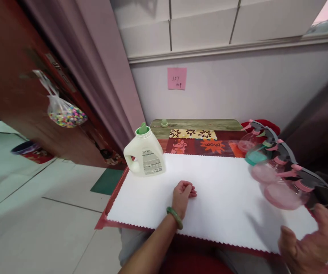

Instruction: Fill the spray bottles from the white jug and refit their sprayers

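My left hand [183, 197], with a green bangle [174, 217] on its wrist, rests near the middle of the white mat [215, 182]. Its fingers are loosely curled, and nothing shows in them. At the lower right my right hand [309, 243] is held with thumb and fingers apart, holding nothing. Closest to it is a pink spray bottle [285, 195], the nearest in a row of several on the mat's right side; another holds teal liquid [257, 154]. A cream detergent jug [149, 156] with a green spout [142, 128] stands upright at the mat's left rear.
A small green cap [164, 123] lies on the wood-patterned rear of the table. Above it, a pink note [177, 78] is stuck to the wall. On the left, a bag of colourful beads [67, 114] hangs from a brown door [18, 76]. Something red [269, 125] sits behind the bottles.
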A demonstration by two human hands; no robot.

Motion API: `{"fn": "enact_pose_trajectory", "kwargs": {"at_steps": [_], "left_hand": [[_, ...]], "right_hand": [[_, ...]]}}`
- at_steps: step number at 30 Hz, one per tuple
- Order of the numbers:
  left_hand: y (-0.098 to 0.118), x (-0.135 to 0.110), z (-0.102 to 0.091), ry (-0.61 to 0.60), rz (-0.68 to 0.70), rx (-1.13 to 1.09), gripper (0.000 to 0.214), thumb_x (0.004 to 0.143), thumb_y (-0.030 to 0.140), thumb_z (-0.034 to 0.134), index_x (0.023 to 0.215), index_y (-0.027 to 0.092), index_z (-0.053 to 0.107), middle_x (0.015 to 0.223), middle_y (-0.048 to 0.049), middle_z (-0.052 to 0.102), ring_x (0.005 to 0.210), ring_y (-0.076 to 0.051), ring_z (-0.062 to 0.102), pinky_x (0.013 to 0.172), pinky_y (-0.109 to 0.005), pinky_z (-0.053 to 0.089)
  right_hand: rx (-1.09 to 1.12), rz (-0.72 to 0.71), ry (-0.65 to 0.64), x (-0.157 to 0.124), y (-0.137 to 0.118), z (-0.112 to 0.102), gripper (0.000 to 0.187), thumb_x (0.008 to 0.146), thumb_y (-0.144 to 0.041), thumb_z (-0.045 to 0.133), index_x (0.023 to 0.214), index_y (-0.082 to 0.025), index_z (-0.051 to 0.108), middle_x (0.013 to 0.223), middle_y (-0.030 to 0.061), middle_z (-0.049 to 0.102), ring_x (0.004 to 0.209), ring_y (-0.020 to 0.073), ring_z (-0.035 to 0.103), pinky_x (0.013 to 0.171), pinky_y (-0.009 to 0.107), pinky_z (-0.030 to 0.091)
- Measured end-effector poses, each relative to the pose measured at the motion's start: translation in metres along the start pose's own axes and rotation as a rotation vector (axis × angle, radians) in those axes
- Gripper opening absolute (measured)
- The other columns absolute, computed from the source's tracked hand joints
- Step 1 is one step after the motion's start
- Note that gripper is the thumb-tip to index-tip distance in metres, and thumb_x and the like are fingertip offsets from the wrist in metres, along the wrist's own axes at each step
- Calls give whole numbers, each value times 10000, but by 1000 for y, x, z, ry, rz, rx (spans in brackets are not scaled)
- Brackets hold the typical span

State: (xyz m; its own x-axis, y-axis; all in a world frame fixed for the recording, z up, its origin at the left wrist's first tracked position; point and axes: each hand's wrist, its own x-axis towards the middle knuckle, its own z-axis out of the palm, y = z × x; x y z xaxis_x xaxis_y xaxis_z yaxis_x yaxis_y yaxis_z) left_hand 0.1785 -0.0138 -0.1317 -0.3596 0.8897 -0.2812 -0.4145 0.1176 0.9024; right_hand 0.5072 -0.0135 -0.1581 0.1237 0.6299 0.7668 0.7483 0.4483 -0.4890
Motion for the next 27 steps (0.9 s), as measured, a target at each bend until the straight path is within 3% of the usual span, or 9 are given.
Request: {"fn": "enact_pose_trajectory", "kwargs": {"at_steps": [3, 8, 11, 14, 17, 19, 21, 24, 27], "left_hand": [[2, -3, 1, 3, 13, 24, 346, 757, 454, 864, 819, 161, 691, 807, -92, 723, 693, -196, 693, 701, -364, 594], [17, -8, -6, 41, 97, 81, 316, 786, 430, 820, 895, 163, 690, 860, -95, 738, 684, -183, 681, 639, -324, 555], [34, -5, -17, 88, 193, 115, 318, 785, 416, 816, 935, 172, 679, 867, -71, 736, 703, -173, 678, 664, -313, 542], [52, -4, -25, 142, 307, 150, 327, 755, 373, 839, 956, 185, 662, 807, -10, 688, 701, -148, 643, 689, -292, 521], [67, -12, -22, 145, 404, 194, 282, 764, 327, 847, 942, 197, 671, 702, 50, 594, 644, -116, 563, 666, -263, 476], [72, -23, -13, 91, 477, 267, 181, 833, 313, 813, 906, 200, 691, 658, 52, 569, 621, -116, 538, 652, -265, 467], [74, -35, -1, -11, 683, 449, 69, 925, 262, 736, 901, 205, 703, 701, 21, 624, 666, -134, 583, 683, -278, 496], [72, -48, 16, -123, 1160, 790, 101, 968, 148, 654, 1023, 210, 712, 1012, -71, 738, 969, -206, 696, 888, -353, 567], [69, -50, 27, -100, 1330, 927, 248, 972, 96, 604, 1174, 213, 688, 1314, -137, 694, 1277, -278, 639, 1092, -466, 525]], "right_hand": [[20, -128, 8, 7, -21, 11, 862, 924, -642, 640, 1696, -381, 357, 1647, 159, 511, 1495, 539, 479, 1228, 744, 383], [118, -255, -72, 22, -56, 41, 757, 1047, -582, 513, 1692, -213, 368, 1568, 239, 568, 1449, 492, 554, 1167, 777, 435], [187, -329, -110, 28, -69, 53, 634, 1081, -507, 487, 1636, -202, 460, 1446, 208, 675, 1369, 409, 646, 1151, 663, 511], [262, -368, -156, 33, -81, 61, 439, 1078, -353, 553, 1484, -203, 624, 1258, 146, 787, 1168, 307, 767, 1014, 465, 628], [335, -266, -177, 36, -101, 69, 214, 1009, -222, 687, 1209, -225, 764, 1042, 70, 841, 901, 222, 813, 838, 323, 654], [409, -97, -212, 35, -118, 75, 92, 995, -239, 716, 1049, -228, 790, 905, 34, 831, 741, 185, 788, 726, 282, 639], [504, 121, -306, 33, -136, 80, 140, 1010, -319, 697, 978, -219, 790, 756, 7, 781, 602, 161, 726, 608, 260, 603], [664, 356, -489, 30, -159, 87, 306, 1069, -391, 558, 1145, -195, 780, 618, -28, 661, 548, 160, 662, 565, 265, 577], [684, 372, -589, 27, -174, 90, 475, 1078, -344, 441, 1489, -173, 608, 676, -20, 672, 575, 177, 654, 577, 290, 565]]}}
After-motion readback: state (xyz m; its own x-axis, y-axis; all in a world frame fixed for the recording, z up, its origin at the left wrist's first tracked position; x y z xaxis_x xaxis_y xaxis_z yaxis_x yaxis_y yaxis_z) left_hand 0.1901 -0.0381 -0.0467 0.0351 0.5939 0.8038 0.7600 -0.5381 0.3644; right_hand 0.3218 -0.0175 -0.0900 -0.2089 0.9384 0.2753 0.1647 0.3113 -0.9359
